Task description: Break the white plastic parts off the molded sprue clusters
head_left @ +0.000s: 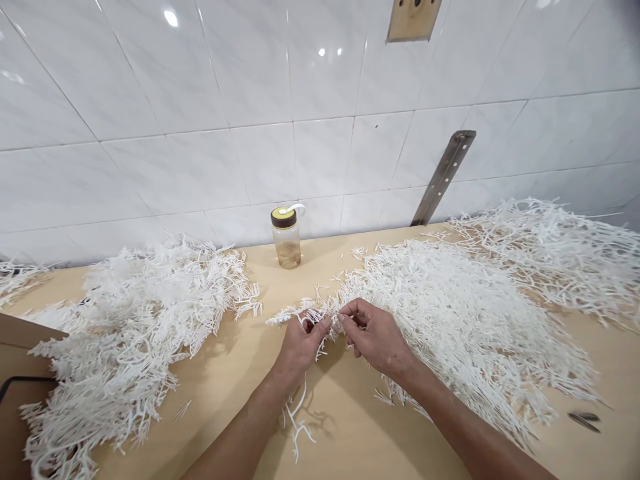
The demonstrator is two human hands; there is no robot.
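Near the middle of the table my left hand (303,341) is closed around white branched plastic pieces (286,316), which stick out past its fingers to the left. My right hand (373,335) is beside it, its thumb and index finger pinched at the right end of the same pieces. Its other fingers are curled. A long branched white strand (301,423) hangs or lies below my left wrist. Just past my right hand spreads a big heap of white branched pieces (450,320).
Another white heap (150,313) covers the left side, beside a brown box (25,373). A lidded bottle (287,243) stands near the tiled wall (260,163). A metal strip (443,179) leans there. Dark metal snips (584,420) lie on the table (215,400) at right.
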